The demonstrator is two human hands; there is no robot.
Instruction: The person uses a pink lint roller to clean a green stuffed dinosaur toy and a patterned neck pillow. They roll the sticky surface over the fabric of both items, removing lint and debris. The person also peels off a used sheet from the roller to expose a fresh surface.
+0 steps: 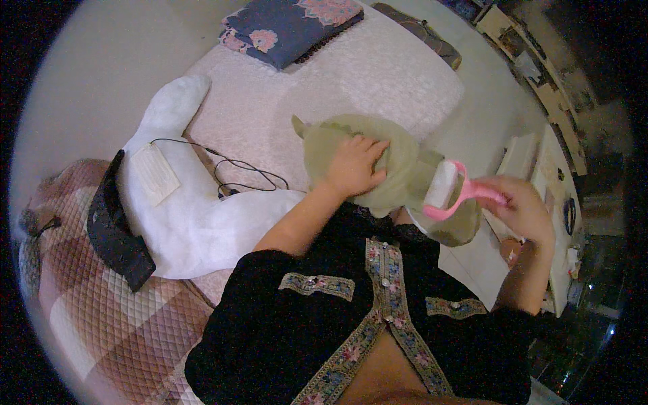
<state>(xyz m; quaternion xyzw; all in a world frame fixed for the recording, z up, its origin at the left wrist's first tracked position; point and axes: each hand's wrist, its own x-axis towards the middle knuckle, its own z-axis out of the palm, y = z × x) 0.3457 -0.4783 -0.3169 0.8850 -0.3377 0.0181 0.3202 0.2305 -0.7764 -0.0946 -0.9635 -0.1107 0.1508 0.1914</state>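
On my feed the green plush toy (398, 145) lies at the near edge of the pale bedspread (263, 101); the left hand (358, 165) rests on top of the toy, its fingers slightly spread; right of the toy, the right hand (520, 206) is curled round the handle of a pink lint roller (480, 191); I cannot tell whether the roller's white sleeve (442, 183) touches the toy; left of the toy I see a white curved cushion (179, 223) and a black cable (243, 164).
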